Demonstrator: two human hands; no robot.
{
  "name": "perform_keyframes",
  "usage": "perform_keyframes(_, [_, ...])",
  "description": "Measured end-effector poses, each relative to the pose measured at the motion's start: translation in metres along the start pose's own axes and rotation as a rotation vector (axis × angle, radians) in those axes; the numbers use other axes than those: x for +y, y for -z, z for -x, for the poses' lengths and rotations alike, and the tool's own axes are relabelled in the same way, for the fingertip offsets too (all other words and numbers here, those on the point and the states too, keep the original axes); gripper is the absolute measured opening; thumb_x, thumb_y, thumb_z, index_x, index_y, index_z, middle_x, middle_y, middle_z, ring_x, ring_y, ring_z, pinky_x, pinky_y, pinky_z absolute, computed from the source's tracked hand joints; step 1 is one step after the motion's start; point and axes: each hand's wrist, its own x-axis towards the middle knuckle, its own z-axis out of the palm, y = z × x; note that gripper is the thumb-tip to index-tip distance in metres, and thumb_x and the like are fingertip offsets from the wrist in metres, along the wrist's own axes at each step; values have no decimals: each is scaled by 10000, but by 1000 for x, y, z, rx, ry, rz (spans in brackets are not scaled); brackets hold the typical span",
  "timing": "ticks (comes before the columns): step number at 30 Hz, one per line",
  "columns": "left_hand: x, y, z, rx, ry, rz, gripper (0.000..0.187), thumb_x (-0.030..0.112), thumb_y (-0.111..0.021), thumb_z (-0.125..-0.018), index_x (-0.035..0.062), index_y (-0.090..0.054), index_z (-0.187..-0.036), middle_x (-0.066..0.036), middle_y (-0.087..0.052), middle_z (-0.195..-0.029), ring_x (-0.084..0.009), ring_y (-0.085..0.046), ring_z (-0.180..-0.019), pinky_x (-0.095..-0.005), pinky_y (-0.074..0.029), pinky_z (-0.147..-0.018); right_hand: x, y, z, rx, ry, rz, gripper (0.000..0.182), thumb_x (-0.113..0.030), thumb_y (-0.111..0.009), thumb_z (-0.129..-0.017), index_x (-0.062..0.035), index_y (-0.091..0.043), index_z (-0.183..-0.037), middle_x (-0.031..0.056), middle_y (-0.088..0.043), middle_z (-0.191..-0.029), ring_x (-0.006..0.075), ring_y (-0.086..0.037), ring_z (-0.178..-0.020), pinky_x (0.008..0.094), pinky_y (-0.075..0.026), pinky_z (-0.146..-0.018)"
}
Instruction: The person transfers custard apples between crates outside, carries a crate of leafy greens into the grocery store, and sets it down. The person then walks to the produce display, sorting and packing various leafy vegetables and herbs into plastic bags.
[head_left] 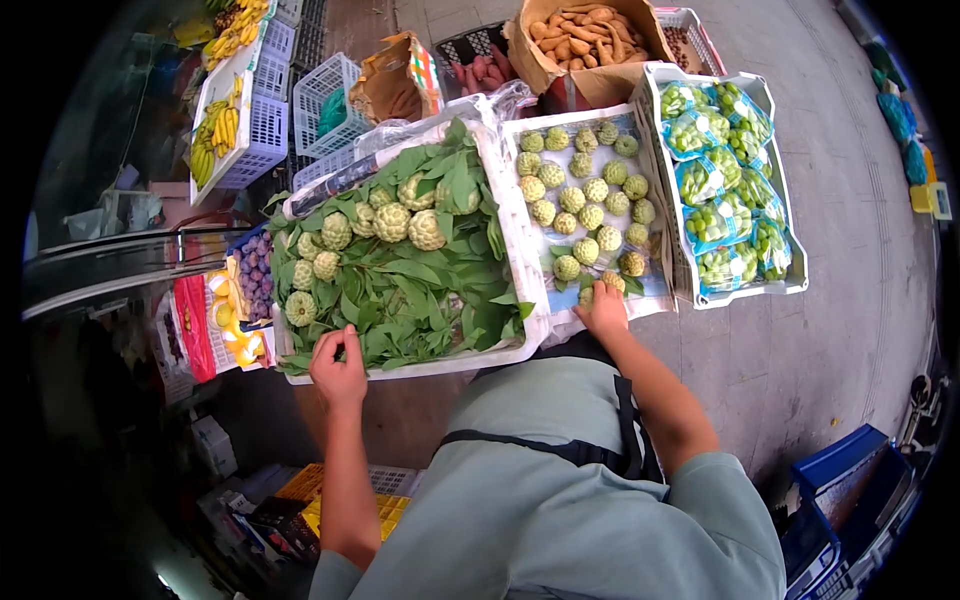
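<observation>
A white crate (pixel 532 262) holds a bed of green leaves (pixel 410 300), with several large custard apples (pixel 392 222) along its back and left side. My left hand (pixel 340 370) is at the crate's front left, fingers curled beside the leaves; whatever may be in them is hidden. Beside this crate, a lined tray (pixel 515 180) carries rows of smaller custard apples (pixel 572 199). At that tray's front edge my right hand (pixel 604 312) has its fingers around a small custard apple (pixel 586 296), which they partly cover.
Bagged green fruit (pixel 715 190) fills a white crate (pixel 800 262) on the right. Behind stand a cardboard box (pixel 650 75) of sweet potatoes and a blue-white basket (pixel 322 95). Bananas (pixel 225 130) and purple fruit (pixel 256 275) lie left. A blue cart (pixel 850 470) stands at lower right.
</observation>
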Motion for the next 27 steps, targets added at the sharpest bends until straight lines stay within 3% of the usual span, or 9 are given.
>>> perform_keyframes(3, [-4,9,1,35,-62,58,133,80,-721,-877,-28,-660,-831,-101,-669,-815,-210,-636,-730,-287,-497,-691,-7,7,-10,-131,3,161,671,-332,-804,-755,-47,-478,-1268,174,-504,-1302,391,-479,-1242,467,-467,-1002])
perform_keyframes(4, [6,16,-1,44,-74,72,134,86,-730,-870,-27,-664,-842,-104,-673,-832,-216,-644,-743,-285,-501,-705,-5,6,-9,-82,103,256,700,-325,-809,-749,-53,-474,-1301,167,-499,-1305,382,-460,-1265,468,-469,-1001])
perform_keyframes(7, [0,41,-12,136,109,240,151,111,-737,-878,-29,-679,-889,-75,-695,-871,-141,-644,-764,-265,-509,-723,-4,13,-9,-66,117,182,617,-281,-769,-770,-65,-548,-1304,166,-487,-1370,364,-455,-1280,467,-463,-1009])
perform_keyframes(10, [-17,69,-47,290,257,270,164,114,-726,-890,-30,-689,-958,-60,-700,-913,-118,-643,-788,-266,-518,-741,0,24,0,105,145,63,453,-253,-722,-822,-50,-608,-1211,213,-582,-1208,402,-527,-1161,461,-460,-976])
perform_keyframes(12, [-32,76,-71,132,143,-43,409,195,-777,-820,3,-642,-1155,-121,-662,-1088,-246,-635,-999,-358,-503,-890,15,25,0,176,157,-60,417,-221,-712,-829,-51,-611,-1196,203,-592,-1175,391,-571,-1081,464,-475,-934])
perform_keyframes(15, [-76,64,-79,-172,-45,-223,529,189,-799,-764,57,-618,-1244,-144,-561,-1247,-343,-546,-1171,-409,-451,-989,21,41,7,155,122,-92,375,-221,-715,-846,-42,-631,-1164,192,-605,-1139,351,-627,-958,437,-509,-852])
perform_keyframes(20, [-89,60,-84,-252,-77,-281,583,201,-796,-759,63,-589,-1286,-148,-585,-1238,-350,-538,-1165,-415,-438,-1003,21,78,20,196,156,-210,339,-166,-705,-862,-33,-635,-1165,156,-608,-1126,256,-654,-822,380,-530,-748])
perform_keyframes(24, [-62,82,-95,-210,-24,-240,600,251,-813,-730,56,-617,-1262,-164,-639,-1171,-347,-571,-1118,-425,-455,-981,-6,108,25,459,61,-495,316,-163,-641,-955,-17,-604,-1233,102,-613,-1115,157,-621,-907,296,-517,-777])
perform_keyframes(27, [-14,109,-94,-121,43,-35,590,279,-836,-716,41,-644,-1221,-156,-661,-1133,-317,-612,-1088,-400,-489,-937,-66,153,46,585,130,-859,305,-169,-606,-994,4,-581,-1243,82,-622,-1118,130,-595,-964,280,-501,-815])
